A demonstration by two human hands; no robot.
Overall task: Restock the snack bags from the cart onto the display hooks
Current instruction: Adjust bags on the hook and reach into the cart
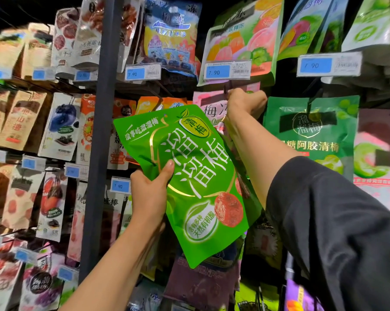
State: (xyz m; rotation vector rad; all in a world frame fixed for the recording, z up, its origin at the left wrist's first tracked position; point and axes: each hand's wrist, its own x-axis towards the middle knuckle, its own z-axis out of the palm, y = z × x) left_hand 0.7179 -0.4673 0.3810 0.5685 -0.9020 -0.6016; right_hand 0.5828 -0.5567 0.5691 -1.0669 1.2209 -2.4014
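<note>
Two hands busy: one carrying a bag, one up at the hooks, so this looks like mid-hang to me.

Green bag: big bright green snack bag (pixel 189 180), centre of the frame, tilted with its top corner leaning toward upper left. It's off the hook and in front of the display, not hung yet.

Left hand: left hand (pixel 150 191) grips the bag's left edge at about mid-height, thumb pressed flat on the front, the other fingers wrapped behind where I can't see them. Firm hold, not a fingertip pinch.

Right hand: right hand (pixel 245 104) is up in the upper middle of the frame, curled into a fist at the top of a pink bag (pixel 208 108) hanging there. It seems to be pinching that bag's top or the hook itself, honestly can't tell which, the knuckles hide it.

Hook: I can only make out a dark bit (pixel 226 89) poking up just beside the fist, under the price tag (pixel 227 70).

How to do it well, imo: straighten the green bag first so its top hole faces the hook tip, keep the hanging bags pushed back with the right hand, then slide it on level. Grabbing nearer the top edge would give better aim.

Risk: crooked bag catches on the tag or knocks the pink one off.
</note>
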